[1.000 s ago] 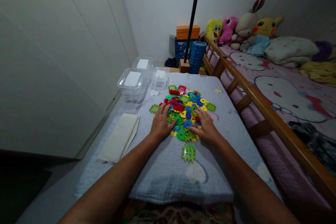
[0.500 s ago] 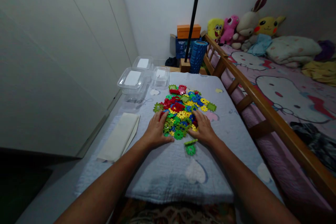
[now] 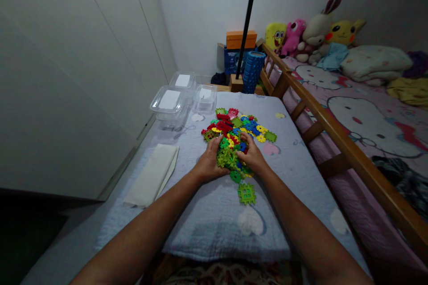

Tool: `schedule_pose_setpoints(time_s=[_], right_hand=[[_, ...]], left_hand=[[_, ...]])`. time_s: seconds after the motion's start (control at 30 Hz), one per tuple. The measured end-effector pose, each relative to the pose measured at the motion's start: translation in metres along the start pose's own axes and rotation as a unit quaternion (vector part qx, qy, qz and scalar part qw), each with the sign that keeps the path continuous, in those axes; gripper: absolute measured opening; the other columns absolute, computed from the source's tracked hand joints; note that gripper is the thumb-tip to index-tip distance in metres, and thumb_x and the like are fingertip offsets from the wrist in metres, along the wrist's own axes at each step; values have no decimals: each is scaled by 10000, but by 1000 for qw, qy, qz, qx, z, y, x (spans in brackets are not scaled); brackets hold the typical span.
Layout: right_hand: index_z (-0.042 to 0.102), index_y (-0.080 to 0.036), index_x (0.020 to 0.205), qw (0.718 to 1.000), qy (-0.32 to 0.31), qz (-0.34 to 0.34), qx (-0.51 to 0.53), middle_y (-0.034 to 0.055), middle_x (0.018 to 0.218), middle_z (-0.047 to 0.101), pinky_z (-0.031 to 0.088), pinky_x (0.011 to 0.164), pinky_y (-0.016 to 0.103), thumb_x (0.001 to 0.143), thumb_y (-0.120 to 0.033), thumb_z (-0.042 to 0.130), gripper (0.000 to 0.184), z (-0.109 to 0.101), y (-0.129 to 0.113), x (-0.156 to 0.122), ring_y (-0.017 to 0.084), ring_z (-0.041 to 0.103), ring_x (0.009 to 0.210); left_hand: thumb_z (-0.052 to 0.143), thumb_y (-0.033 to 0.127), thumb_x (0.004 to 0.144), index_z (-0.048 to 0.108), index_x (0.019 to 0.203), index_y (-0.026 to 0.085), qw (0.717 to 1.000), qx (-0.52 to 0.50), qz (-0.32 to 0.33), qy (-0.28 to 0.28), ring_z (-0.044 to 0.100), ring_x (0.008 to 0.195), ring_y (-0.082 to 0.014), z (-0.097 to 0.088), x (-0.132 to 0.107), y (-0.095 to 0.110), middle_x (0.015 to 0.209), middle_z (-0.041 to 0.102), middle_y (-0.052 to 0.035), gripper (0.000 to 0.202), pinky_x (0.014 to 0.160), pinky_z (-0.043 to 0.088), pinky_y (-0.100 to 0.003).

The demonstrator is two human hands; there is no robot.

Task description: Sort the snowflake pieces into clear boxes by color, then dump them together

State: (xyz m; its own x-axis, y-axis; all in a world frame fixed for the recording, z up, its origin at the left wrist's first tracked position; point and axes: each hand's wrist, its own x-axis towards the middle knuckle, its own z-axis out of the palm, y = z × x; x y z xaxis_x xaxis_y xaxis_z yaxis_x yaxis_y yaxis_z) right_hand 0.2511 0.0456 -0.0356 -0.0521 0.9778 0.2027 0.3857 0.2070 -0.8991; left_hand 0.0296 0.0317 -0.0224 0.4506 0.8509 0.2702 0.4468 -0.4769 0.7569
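Note:
A heap of plastic interlocking building pieces [image 3: 230, 142] in red, yellow, blue and green lies on the cloth-covered table. Some are round and notched like snowflakes, others are square. My left hand [image 3: 210, 162] curls round pieces at the heap's near left side, thumb toward me. On the opposite side my right hand [image 3: 253, 156] is cupped with bent fingers against more pieces. Between my palms the green pieces are bunched into a mound. Part of the fingertips is hidden among them. A light green square piece [image 3: 246, 193] lies apart, nearer to me, over a green round one.
Clear lidded plastic boxes [image 3: 169, 102] stand at the table's back left. A folded off-white sheet [image 3: 154, 176] lies at the left. Along the right runs a wooden bed rail [image 3: 329, 142]. A black pole [image 3: 247, 22] rises behind the table beside a blue foam roller [image 3: 253, 71].
Both hands have moved closer together, pushing pieces inward into a narrower, higher mound. The loose green square piece has tipped from its edge to lie flat over the round one.

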Motion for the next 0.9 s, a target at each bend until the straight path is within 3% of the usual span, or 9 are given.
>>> schedule_pose_setpoints(time_s=[0.13, 0.23, 0.4, 0.53, 0.63, 0.77, 0.83, 0.9], right_hand=[[484, -247, 1453, 990, 13, 49, 129, 112, 1371, 659, 554, 1040, 447, 718, -338, 745, 786, 15, -5, 9, 261, 679, 1191], [534, -246, 1385, 968, 27, 104, 227, 72, 1232, 729, 612, 924, 422, 697, -380, 770, 740, 20, -13, 14, 239, 733, 996], [574, -258, 1307, 946, 51, 136, 291, 3, 1010, 754, 618, 778, 359, 650, -343, 797, 699, 7, -25, 19, 199, 709, 785], [614, -247, 1236, 973, 40, 107, 200, -9, 978, 730, 586, 755, 327, 674, -349, 754, 588, -9, -30, 32, 181, 670, 772], [653, -227, 1186, 993, 18, 48, 104, 9, 1040, 724, 574, 820, 329, 711, -328, 699, 487, -15, -36, 46, 185, 663, 845], [666, -215, 1257, 996, -87, -17, 1, 15, 1059, 735, 574, 888, 353, 764, -212, 596, 498, -10, -55, 58, 188, 675, 873], [662, -227, 1309, 985, -155, -56, -48, 20, 1146, 745, 559, 967, 373, 741, -116, 557, 588, -7, -67, 60, 201, 689, 981], [679, -238, 1310, 972, -200, -89, -89, 26, 1254, 735, 525, 1050, 397, 710, -49, 538, 645, -6, -78, 61, 215, 676, 1115]], left_hand=[[912, 381, 625, 136, 1663, 236, 1000, -19, 14, -6, 355, 1515, -380, 9, 7, 2, 1593, 343, -189, 1304, 1259, 308, -581], [926, 434, 608, 76, 1675, 253, 999, -24, 19, -12, 337, 1520, -390, 17, 13, 2, 1613, 318, -195, 1376, 1251, 303, -595], [942, 556, 541, 114, 1678, 245, 998, 29, -13, -48, 354, 1487, -437, 23, 20, 5, 1588, 360, -210, 1441, 1217, 293, -649], [939, 689, 442, 308, 1637, 245, 992, 95, -48, -69, 260, 1523, -484, 13, 20, 9, 1625, 298, -218, 1422, 1222, 242, -680], [926, 718, 453, 508, 1518, 261, 991, 105, -56, -57, 283, 1509, -486, 0, 16, 6, 1614, 314, -194, 1232, 1222, 267, -669], [882, 661, 617, 627, 1330, 256, 995, 75, -66, 17, 395, 1457, -396, -17, 8, -2, 1505, 407, -142, 858, 1226, 335, -579], [826, 617, 724, 631, 1233, 242, 993, 65, -74, 66, 432, 1428, -346, -23, 5, -5, 1426, 456, -122, 661, 1225, 351, -537], [782, 587, 782, 588, 1214, 232, 988, 58, -87, 113, 467, 1387, -312, -25, 4, -7, 1357, 490, -110, 592, 1204, 385, -504]])
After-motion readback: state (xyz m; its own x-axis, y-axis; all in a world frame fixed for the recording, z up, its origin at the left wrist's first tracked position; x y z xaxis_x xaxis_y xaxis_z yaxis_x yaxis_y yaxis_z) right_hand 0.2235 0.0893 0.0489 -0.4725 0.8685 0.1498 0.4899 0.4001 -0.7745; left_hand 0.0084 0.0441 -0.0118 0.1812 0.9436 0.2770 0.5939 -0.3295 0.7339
